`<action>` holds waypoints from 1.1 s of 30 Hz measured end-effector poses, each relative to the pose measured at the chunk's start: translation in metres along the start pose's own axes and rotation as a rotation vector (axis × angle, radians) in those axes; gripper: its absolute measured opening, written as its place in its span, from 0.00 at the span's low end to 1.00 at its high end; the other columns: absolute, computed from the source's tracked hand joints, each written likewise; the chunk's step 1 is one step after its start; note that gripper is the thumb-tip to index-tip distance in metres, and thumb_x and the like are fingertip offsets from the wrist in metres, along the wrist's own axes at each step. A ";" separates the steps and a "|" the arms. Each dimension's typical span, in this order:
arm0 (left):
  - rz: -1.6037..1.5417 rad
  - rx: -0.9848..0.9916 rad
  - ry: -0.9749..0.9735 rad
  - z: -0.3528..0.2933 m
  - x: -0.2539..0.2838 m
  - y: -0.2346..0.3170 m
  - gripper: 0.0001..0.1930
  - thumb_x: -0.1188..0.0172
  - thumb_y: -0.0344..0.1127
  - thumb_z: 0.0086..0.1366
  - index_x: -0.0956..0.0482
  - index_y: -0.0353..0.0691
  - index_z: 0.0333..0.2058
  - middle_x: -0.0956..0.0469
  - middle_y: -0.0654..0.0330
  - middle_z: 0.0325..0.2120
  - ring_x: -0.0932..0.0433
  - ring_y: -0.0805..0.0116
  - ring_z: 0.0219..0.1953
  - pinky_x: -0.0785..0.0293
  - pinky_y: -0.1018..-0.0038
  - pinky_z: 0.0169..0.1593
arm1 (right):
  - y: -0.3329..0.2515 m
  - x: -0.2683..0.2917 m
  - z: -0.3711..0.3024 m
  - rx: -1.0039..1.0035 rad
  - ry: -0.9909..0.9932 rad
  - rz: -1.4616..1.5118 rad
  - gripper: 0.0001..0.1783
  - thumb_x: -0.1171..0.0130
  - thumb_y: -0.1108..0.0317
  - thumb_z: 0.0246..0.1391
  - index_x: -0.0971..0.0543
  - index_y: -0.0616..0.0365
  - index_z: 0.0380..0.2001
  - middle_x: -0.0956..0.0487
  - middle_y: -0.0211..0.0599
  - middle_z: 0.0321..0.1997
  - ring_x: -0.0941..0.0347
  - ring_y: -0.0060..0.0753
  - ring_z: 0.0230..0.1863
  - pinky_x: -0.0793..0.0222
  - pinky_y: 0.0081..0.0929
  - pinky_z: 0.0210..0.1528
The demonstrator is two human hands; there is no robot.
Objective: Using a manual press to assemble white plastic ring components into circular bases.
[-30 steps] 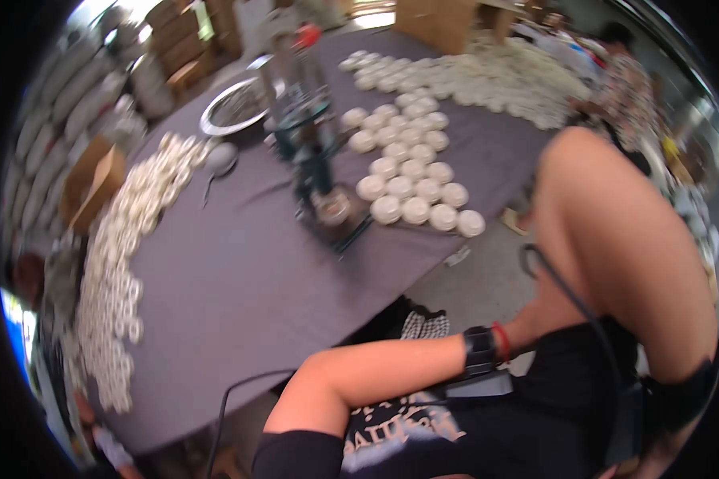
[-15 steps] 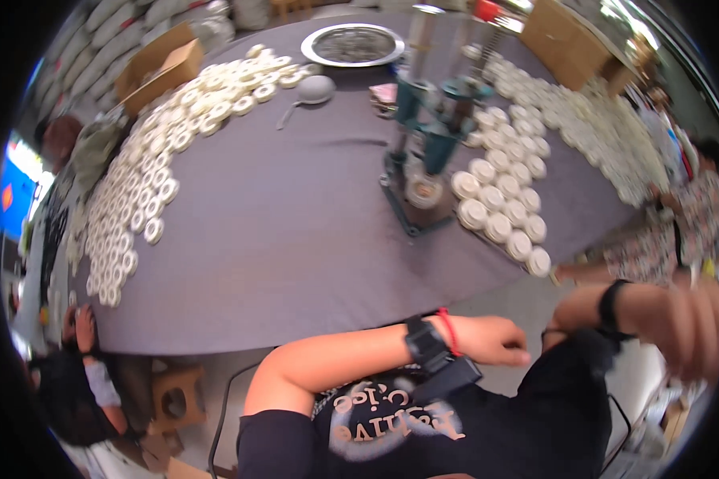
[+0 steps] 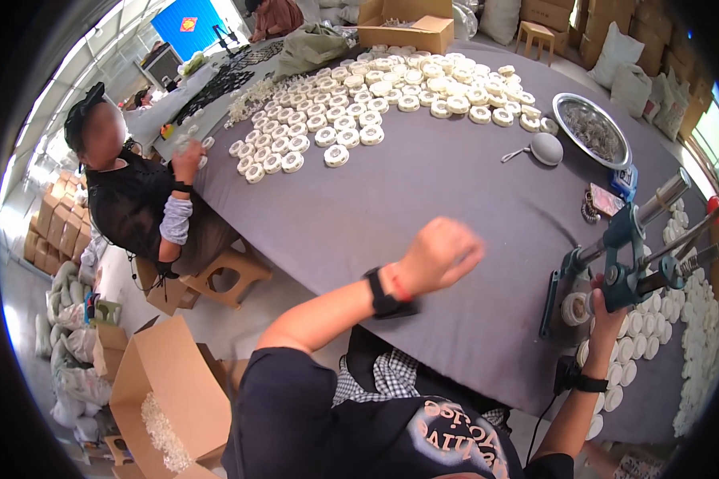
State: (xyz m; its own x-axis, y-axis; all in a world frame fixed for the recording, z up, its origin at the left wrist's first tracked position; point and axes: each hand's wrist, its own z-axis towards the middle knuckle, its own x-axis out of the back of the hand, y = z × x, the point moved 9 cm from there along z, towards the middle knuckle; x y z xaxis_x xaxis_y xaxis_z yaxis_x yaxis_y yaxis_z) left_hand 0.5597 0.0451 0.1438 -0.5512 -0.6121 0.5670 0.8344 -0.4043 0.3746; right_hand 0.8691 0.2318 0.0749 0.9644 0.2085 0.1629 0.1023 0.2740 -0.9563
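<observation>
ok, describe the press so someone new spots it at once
Start at the big grey cloth-covered table and go to its right side. There, at the wearer's right hand, stands the dark teal press. Its tall frame, silver columns and red knob set it apart from the low white discs beside it.

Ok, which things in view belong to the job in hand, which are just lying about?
Likely the job:
green press, right hand at it
white round piece on its base
white discs beside it
white rings
filled metal bowl

Probably lying about:
grey round thing with strap
pink flat item
wooden stool
</observation>
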 end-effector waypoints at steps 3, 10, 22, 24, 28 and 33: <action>0.002 -0.104 -0.314 -0.072 0.006 0.008 0.06 0.36 0.34 0.58 0.23 0.40 0.29 0.24 0.62 0.26 0.25 0.62 0.29 0.29 0.69 0.35 | 0.000 -0.008 0.001 0.045 -0.027 0.019 0.15 0.37 0.72 0.54 0.26 0.63 0.45 0.22 0.32 0.40 0.26 0.25 0.41 0.32 0.24 0.48; -0.054 0.333 -0.113 -0.163 0.050 0.006 0.07 0.34 0.34 0.57 0.20 0.39 0.31 0.19 0.61 0.27 0.21 0.63 0.31 0.27 0.68 0.38 | 0.001 -0.036 -0.023 -0.051 0.252 0.079 0.11 0.38 0.72 0.50 0.22 0.67 0.36 0.21 0.32 0.34 0.27 0.24 0.35 0.33 0.23 0.41; -0.186 0.291 -0.216 -0.070 -0.022 -0.014 0.37 0.28 0.41 0.51 0.34 0.33 0.57 0.30 0.45 0.53 0.29 0.47 0.54 0.31 0.61 0.56 | -0.052 -0.216 -0.040 -0.141 -0.031 0.040 0.07 0.35 0.71 0.49 0.22 0.59 0.30 0.22 0.27 0.26 0.28 0.20 0.27 0.30 0.25 0.32; -0.257 0.392 -0.209 -0.068 -0.044 -0.026 0.49 0.25 0.38 0.45 0.44 0.27 0.62 0.35 0.40 0.57 0.35 0.42 0.59 0.36 0.59 0.61 | -0.051 -0.236 -0.044 -0.101 -0.130 0.117 0.16 0.35 0.69 0.49 0.25 0.64 0.39 0.20 0.36 0.35 0.26 0.27 0.36 0.29 0.31 0.41; -0.552 0.444 -0.247 -0.054 -0.105 -0.032 0.33 0.31 0.29 0.48 0.34 0.33 0.54 0.29 0.46 0.49 0.28 0.46 0.50 0.32 0.58 0.52 | -0.043 -0.211 -0.045 -0.146 -0.285 0.092 0.28 0.35 0.65 0.49 0.32 0.66 0.50 0.25 0.50 0.49 0.28 0.41 0.49 0.34 0.38 0.53; -0.331 0.435 -0.193 -0.051 -0.113 -0.031 0.34 0.24 0.37 0.44 0.28 0.36 0.51 0.25 0.49 0.45 0.29 0.49 0.51 0.34 0.61 0.55 | -0.064 -0.103 -0.072 0.373 -0.361 -0.599 0.41 0.37 0.59 0.52 0.41 0.68 0.63 0.34 0.58 0.61 0.38 0.57 0.62 0.41 0.42 0.63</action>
State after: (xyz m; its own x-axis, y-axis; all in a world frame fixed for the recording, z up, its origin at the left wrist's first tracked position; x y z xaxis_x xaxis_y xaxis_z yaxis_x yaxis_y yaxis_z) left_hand 0.5966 0.0925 0.0310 -0.8071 -0.3489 0.4763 0.5631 -0.2121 0.7987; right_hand 0.7808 0.1255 0.1017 0.6255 0.1997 0.7542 0.4289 0.7195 -0.5462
